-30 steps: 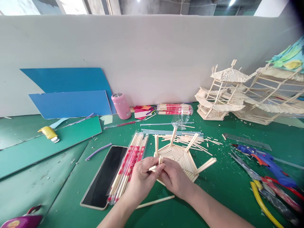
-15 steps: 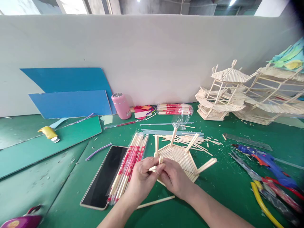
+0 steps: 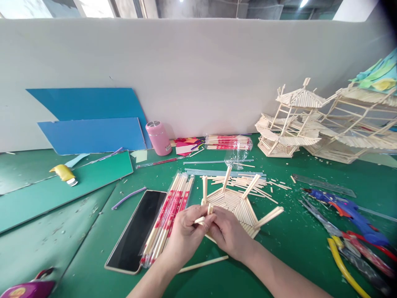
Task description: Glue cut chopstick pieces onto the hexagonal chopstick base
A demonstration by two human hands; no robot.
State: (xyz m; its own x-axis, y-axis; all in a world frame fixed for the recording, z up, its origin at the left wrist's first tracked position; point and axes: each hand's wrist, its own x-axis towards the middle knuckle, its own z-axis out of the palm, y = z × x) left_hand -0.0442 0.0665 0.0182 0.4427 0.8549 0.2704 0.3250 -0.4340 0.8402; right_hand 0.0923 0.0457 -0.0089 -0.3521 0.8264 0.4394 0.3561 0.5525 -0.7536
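Observation:
A hexagonal base made of pale wooden sticks (image 3: 235, 203), with several sticks standing up at its corners, lies on the green table (image 3: 279, 256). My left hand (image 3: 185, 236) and my right hand (image 3: 228, 234) meet at its near left corner. Both are closed in a pinch on a short wooden stick (image 3: 200, 219) held against that corner, beside a small upright stick. A loose long stick (image 3: 203, 264) lies on the table just below my hands.
A packet of red-wrapped chopsticks (image 3: 167, 215) and a black tablet (image 3: 136, 229) lie to the left. A blue glue gun (image 3: 350, 212) and yellow pliers (image 3: 343, 265) lie right. Stick pagoda models (image 3: 291, 120) stand at the back right, a pink bottle (image 3: 158, 138) and blue boards (image 3: 89, 124) at the back.

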